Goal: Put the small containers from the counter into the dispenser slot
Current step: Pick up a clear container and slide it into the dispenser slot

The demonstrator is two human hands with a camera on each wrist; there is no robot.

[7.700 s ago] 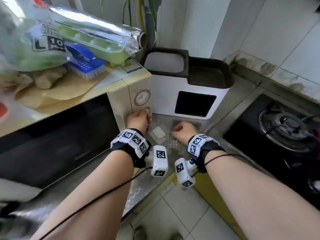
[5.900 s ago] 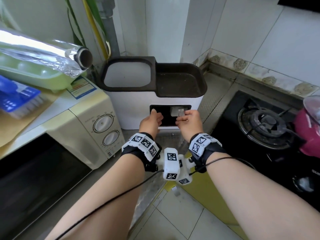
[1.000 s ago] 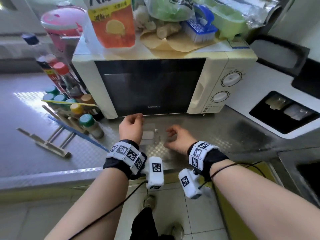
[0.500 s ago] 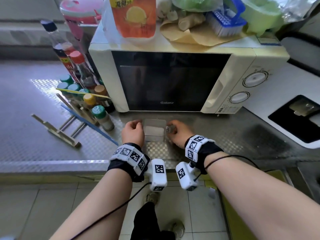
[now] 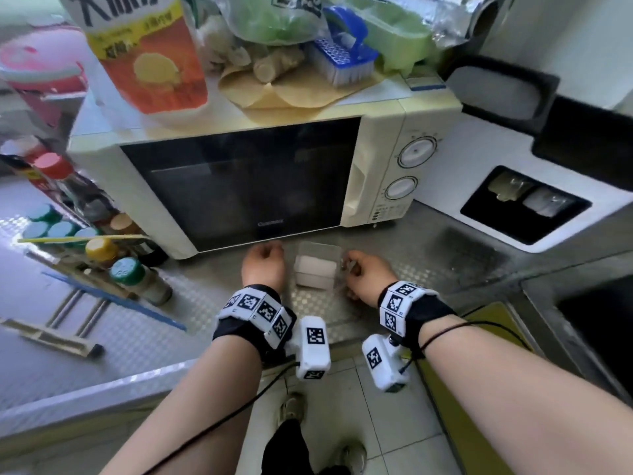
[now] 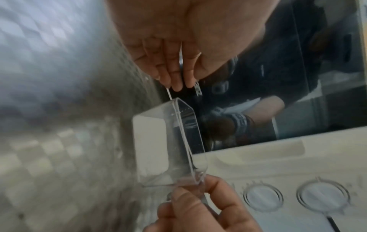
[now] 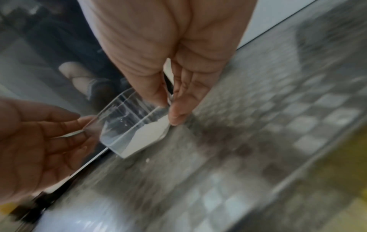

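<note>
A small clear container (image 5: 317, 269) with white contents sits between my hands on the steel counter (image 5: 428, 269), just in front of the microwave. My left hand (image 5: 270, 255) pinches the thin rim at its left end (image 6: 178, 81). At the other end my right hand (image 5: 349, 265) pinches the rim between thumb and finger (image 7: 169, 108). Whether the container (image 7: 137, 133) rests on the counter or hangs just above it I cannot tell. To the right stands the white dispenser (image 5: 479, 159); its dark slot (image 5: 479, 214) holds two small containers (image 5: 507, 188).
The microwave (image 5: 239, 183) stands directly behind the hands, with a bottle, a brush and bags on top. Spice jars (image 5: 126, 272) and a wooden rack (image 5: 51, 334) crowd the left. A dark sink (image 5: 599, 320) lies at the right. The counter's front edge runs just under my wrists.
One second ago my hands were apart beside the container; they have since closed on its two ends and now pinch its rim. The view has swung slightly right.
</note>
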